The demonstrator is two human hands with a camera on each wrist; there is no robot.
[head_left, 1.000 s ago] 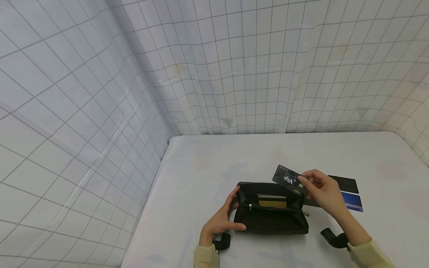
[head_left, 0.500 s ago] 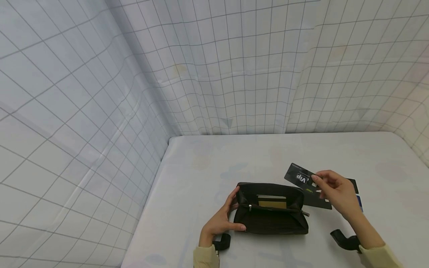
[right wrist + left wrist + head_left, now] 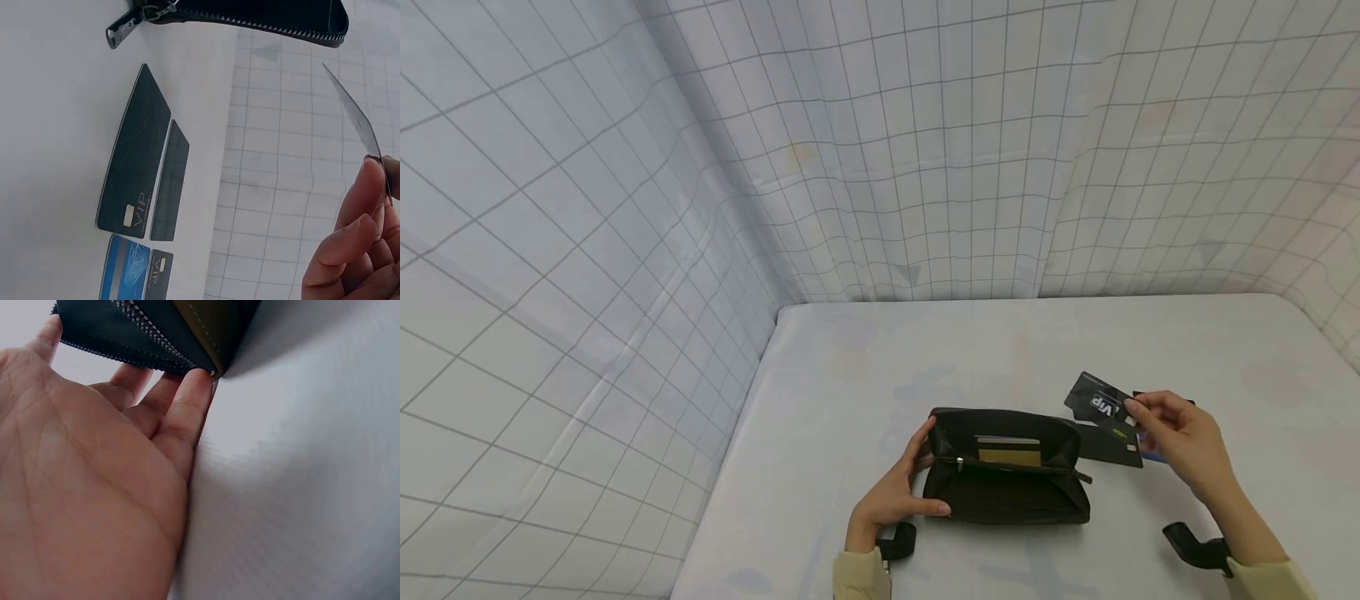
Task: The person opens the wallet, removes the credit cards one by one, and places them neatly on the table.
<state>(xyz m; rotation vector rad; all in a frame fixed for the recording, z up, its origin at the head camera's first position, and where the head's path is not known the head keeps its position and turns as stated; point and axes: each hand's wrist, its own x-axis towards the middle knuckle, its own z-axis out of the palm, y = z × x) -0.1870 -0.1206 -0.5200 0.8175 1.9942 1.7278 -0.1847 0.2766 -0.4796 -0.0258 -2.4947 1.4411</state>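
A black long zip wallet lies unzipped on the table, a gold-coloured card showing in its middle slot. My left hand holds the wallet's left end, thumb at the front edge and fingers at the back one. In the left wrist view, fingertips touch the zipper edge. To the right of the wallet, my right hand pinches a black VIP card between thumb and fingers. The right wrist view has this card nearly edge-on, raised off the table.
Several cards lie on the table right of the wallet. In the right wrist view these include a dark VIP card, a narrow-looking dark card and a blue card. A gridded white curtain hangs behind the table.
My right hand has moved right with the VIP card, away from above the wallet and over the cards on the table. The left hand and wallet stay put.
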